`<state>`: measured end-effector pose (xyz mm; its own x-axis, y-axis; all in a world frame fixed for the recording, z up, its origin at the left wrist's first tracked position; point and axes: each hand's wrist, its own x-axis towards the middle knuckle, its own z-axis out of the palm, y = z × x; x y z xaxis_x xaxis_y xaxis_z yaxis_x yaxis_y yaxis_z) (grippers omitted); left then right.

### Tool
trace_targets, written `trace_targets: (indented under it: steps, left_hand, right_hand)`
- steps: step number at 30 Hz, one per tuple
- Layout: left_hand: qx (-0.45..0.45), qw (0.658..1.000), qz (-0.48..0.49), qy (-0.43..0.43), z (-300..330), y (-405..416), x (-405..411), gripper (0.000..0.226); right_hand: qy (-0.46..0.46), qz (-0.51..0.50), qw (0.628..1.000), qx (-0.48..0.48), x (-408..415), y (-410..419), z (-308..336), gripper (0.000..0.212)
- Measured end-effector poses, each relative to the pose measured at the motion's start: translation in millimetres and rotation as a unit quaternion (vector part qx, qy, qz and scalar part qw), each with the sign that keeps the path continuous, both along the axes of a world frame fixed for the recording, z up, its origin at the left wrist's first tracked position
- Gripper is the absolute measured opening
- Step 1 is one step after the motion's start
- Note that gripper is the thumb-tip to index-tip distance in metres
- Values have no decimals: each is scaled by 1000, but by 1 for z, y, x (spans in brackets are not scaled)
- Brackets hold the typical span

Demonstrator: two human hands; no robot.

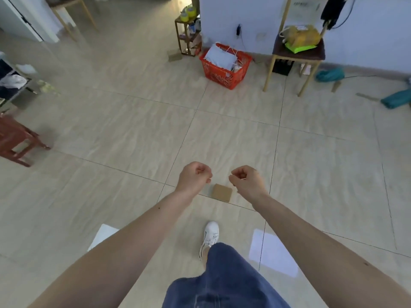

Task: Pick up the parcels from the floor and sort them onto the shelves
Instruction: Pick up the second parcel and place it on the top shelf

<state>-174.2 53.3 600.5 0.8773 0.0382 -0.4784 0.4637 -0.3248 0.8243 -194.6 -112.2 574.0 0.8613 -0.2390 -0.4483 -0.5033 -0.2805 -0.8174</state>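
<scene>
A small flat brown cardboard parcel (222, 193) lies on the tiled floor just ahead of my white shoe (210, 236). Both arms are stretched forward above it. My left hand (194, 177) hangs to the parcel's left with its fingers curled in and nothing in it. My right hand (246, 180) hangs to the parcel's right, also curled shut and holding nothing. Two white flat parcels lie on the floor nearer to me, one at the left (103, 235) partly behind my forearm, one at the right (272, 253). Another brown parcel (174, 56) lies far ahead by a small rack.
A red basket (224, 74) of grey bags stands ahead by the wall. A wooden chair (295, 56) with yellow and green bags is to its right. Teal bundles (397, 98) lie at the far right. A dark red stool (15, 138) and a shelf edge (11, 85) stand at the left.
</scene>
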Motion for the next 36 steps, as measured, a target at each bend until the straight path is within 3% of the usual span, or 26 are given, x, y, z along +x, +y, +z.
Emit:
trace_targets:
  steps: [14, 22, 29, 36]
  left_hand:
    - [9, 982, -189, 2, 10, -39, 181, 6]
    - [8, 941, -339, -4, 5, -81, 278, 5]
    - [27, 861, -509, -1, -8, -104, 347, 5]
    - [46, 743, -668, 11, -24, -134, 338, 7]
  right_hand:
    - [15, -162, 987, -6, 116, -15, 10, 8]
    - [21, -314, 949, 1, 161, -23, 11, 9]
    - [35, -489, 870, 39, 188, 8, 3, 6]
    - [32, -669, 739, 69, 173, 54, -14, 6]
